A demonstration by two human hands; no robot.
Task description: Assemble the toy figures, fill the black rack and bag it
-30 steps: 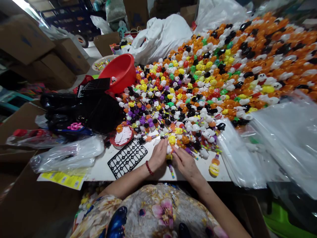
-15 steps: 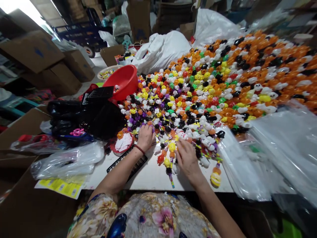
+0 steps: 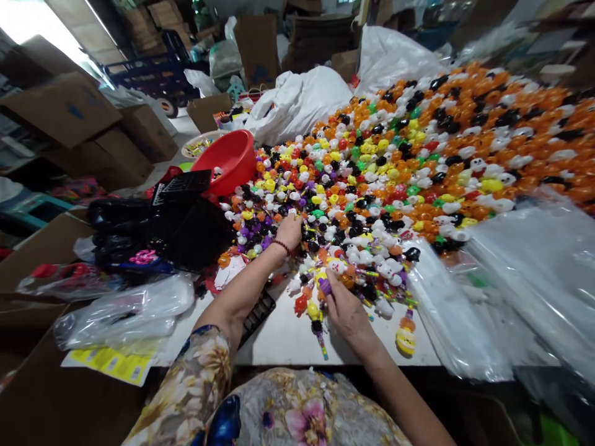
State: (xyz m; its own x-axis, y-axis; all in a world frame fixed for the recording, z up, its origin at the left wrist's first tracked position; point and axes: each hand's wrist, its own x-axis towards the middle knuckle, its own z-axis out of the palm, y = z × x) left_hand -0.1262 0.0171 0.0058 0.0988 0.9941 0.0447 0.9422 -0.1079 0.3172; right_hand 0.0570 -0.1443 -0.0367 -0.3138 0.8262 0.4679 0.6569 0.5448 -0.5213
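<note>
A big heap of small coloured toy heads (image 3: 372,179), orange, white, black, yellow and purple, covers the white table (image 3: 288,337). My left hand (image 3: 289,230), with a red bead bracelet at the wrist, reaches far into the heap, fingers down among the pieces. My right hand (image 3: 346,310) rests near the table's front and pinches a small purple piece (image 3: 324,286). A short row of joined pieces on a striped stick (image 3: 316,319) lies just left of my right hand. My left forearm hides part of a black plastic grid tray (image 3: 255,313).
A red basin (image 3: 227,161) stands at the heap's left edge, beside black trays and bags (image 3: 153,226). Clear plastic bags (image 3: 511,279) lie at right and at front left (image 3: 121,310). A yellow-orange toy (image 3: 406,334) sits near the front edge. Cardboard boxes (image 3: 69,118) and white sacks (image 3: 302,99) stand behind.
My left hand has left the stick near the front edge and reached forward, deeper into the heap. My right hand stayed near the front and now pinches a purple piece.
</note>
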